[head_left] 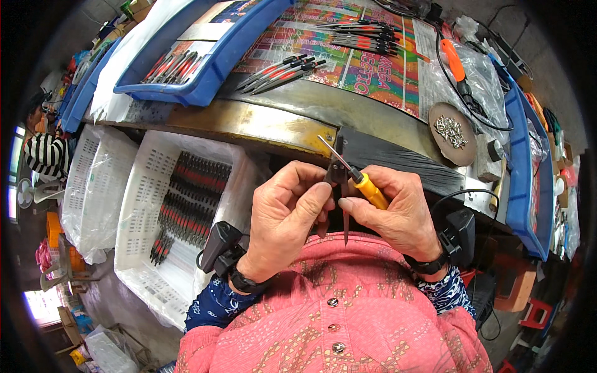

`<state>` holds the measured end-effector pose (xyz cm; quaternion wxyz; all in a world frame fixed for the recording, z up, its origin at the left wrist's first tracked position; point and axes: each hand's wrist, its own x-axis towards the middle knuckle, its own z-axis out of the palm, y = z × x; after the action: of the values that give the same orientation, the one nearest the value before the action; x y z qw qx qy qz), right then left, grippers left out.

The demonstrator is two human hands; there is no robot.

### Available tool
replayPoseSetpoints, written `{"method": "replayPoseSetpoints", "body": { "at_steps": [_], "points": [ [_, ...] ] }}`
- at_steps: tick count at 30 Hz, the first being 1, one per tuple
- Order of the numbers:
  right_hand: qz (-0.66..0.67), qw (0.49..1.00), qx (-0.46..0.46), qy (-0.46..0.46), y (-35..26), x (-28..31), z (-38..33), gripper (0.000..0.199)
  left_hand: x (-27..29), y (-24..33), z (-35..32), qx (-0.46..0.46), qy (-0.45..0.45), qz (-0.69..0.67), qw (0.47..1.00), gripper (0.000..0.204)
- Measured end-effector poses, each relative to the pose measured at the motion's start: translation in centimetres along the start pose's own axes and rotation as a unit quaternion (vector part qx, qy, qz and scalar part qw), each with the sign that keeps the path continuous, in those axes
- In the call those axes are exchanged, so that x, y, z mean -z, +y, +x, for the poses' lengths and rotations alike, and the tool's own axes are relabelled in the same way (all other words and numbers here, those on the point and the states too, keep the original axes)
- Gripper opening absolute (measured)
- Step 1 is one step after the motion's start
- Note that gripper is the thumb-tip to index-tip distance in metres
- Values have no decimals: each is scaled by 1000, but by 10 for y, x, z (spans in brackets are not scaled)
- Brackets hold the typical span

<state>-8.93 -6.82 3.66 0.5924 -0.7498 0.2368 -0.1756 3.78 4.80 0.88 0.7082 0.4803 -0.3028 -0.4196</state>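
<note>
At the bench's front edge, my right hand is closed around a screwdriver with a yellow handle. Its thin metal shaft slants up and to the left. Close beside it, my left hand is closed, thumb against fingers, on a slim dark piece that the fingers partly hide; its exact kind cannot be made out. Between the hands, a thin brownish pointed strip hangs downward, and what holds it is unclear.
Red, black and grey pen-like tools lie on the bench and fill a white crate at left. Blue trays stand on both sides. A brown dish holds small metal parts. An orange-handled tool trails a cable.
</note>
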Motion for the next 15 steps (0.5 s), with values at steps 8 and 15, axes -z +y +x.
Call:
{"method": "replayPoseSetpoints", "body": {
  "at_steps": [8, 15],
  "points": [
    [-120, 978, 95, 143, 1, 6, -2, 18, 2, 1, -4, 58, 36, -46, 997, 12],
    [-481, 814, 182, 271, 13, 28, 30, 19, 0, -1, -2, 82, 38, -72, 993, 12]
  ]
}}
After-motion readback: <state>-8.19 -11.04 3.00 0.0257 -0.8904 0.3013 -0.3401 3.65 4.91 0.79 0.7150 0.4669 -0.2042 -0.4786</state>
